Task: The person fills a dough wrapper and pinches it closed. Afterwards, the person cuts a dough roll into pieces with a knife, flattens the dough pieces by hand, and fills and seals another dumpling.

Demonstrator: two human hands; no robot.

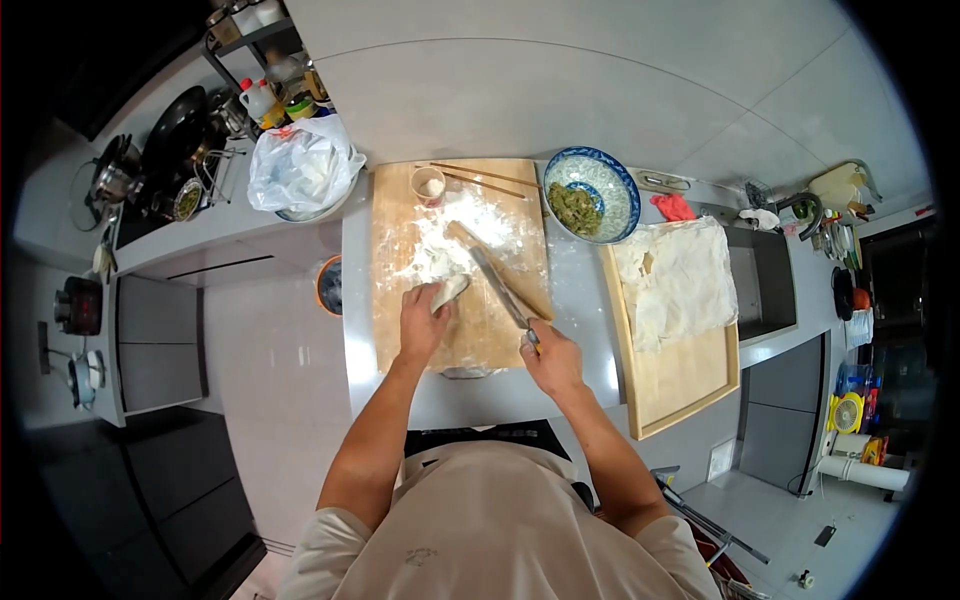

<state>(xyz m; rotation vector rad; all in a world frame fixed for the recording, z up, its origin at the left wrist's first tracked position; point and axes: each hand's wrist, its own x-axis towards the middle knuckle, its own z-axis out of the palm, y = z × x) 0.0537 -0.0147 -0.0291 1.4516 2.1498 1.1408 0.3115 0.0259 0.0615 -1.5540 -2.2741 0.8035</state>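
Head view: left hand (424,320) curls against the dough (453,290).

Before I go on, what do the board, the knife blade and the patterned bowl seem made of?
Board: apparently wood, matte, from its warm tan tone. Knife blade: probably metal, smooth, from its grey colour. Patterned bowl: likely glazed ceramic, from its blue-and-white decoration.

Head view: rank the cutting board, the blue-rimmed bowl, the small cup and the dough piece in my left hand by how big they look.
1. Cutting board
2. Blue-rimmed bowl
3. Small cup and dough piece: too alike to rank, and the dough is partly covered.
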